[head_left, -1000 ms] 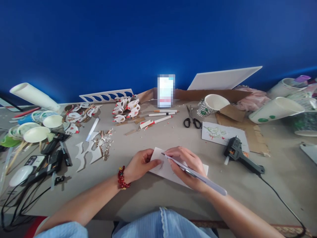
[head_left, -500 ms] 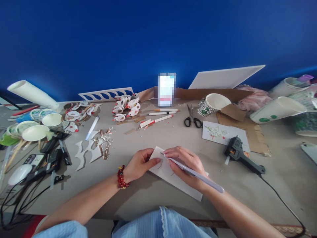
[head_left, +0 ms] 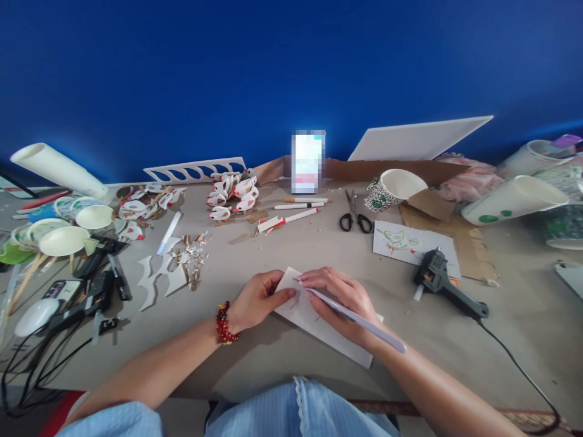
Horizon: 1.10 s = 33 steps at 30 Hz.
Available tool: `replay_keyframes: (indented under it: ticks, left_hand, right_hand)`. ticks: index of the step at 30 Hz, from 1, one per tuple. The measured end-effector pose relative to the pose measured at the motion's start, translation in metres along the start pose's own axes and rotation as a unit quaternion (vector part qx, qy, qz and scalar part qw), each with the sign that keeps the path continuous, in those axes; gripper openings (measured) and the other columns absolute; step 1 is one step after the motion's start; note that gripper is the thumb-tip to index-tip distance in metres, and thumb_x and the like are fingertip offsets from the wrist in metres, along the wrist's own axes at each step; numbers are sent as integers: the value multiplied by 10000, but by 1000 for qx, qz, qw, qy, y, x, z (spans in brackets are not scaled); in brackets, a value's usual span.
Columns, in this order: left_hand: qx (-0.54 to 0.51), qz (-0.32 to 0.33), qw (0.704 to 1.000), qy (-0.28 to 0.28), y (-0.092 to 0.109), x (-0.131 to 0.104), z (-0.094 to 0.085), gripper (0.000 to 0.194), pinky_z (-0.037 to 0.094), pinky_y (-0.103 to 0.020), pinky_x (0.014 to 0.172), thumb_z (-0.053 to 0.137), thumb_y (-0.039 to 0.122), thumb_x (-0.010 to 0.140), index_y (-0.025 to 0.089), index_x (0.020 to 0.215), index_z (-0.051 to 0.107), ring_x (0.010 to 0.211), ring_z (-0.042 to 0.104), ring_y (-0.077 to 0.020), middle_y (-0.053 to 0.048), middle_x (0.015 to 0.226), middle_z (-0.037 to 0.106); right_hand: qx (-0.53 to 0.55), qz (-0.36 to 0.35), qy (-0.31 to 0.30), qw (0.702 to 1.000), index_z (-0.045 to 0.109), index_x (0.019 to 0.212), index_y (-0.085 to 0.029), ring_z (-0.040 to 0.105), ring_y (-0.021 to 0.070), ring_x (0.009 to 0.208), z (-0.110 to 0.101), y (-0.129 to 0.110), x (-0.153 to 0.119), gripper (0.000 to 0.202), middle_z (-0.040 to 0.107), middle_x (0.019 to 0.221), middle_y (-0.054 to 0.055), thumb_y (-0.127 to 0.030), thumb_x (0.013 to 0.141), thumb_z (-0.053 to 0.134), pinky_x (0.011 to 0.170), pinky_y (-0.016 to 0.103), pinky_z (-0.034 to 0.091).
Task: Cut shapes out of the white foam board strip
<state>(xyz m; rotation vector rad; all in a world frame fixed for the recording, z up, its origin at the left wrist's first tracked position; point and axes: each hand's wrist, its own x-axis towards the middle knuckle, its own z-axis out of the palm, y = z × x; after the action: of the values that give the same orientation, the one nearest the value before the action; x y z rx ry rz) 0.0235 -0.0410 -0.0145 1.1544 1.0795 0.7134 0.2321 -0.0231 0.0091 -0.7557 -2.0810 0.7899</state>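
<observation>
Before me lies a white foam board strip with short dark marks on it, set at a slant. My left hand pinches its upper left end, thumb on top and fingers at the edge. In my right hand is a slim craft knife with a pale lilac-white handle, held like a pen. Its thin tip is at the board near my left thumb, partly covered by the fingers, so I cannot tell how deep it sits.
A glue gun lies right on a card with a bird drawing. Scissors, several markers, a lit phone and white bird cutouts stand behind. Left are foam scraps, paper cups and cables.
The knife's handle end has dropped slightly and moved a little left, with the right hand shifting barely. My left hand stays on the board. The whole view has moved slightly.
</observation>
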Motion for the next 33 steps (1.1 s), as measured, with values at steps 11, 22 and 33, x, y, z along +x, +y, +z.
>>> replay_keyframes:
  ticks: [11, 22, 33]
  left_hand:
    - [5, 5, 1000, -6, -1, 0, 0, 369, 419, -208, 599, 664, 478, 836, 121, 931, 658, 686, 529, -129, -21, 785, 621]
    - [21, 9, 1000, 0, 2, 1, 4, 326, 399, -201, 582, 647, 447, 843, 126, 903, 651, 655, 506, -121, -3, 744, 595]
    - [64, 25, 998, -3, -1, 0, 3, 259, 370, -198, 572, 607, 386, 873, 131, 906, 640, 661, 471, -118, 7, 730, 556]
  right_hand:
    - [-1, -8, -1, 1000, 628, 1053, -226, 705, 210, 961, 3, 2, -1, 152, 731, 1011, 102, -185, 946, 527, 843, 348, 578]
    - [-3, 12, 0, 1000, 618, 1032, -223, 691, 205, 955, 4, 2, -3, 144, 717, 966, 84, -158, 932, 538, 843, 349, 571]
    - [-18, -6, -12, 1000, 615, 1036, -230, 684, 206, 945, 4, 3, -3, 169, 717, 945, 77, -129, 919, 547, 824, 349, 566]
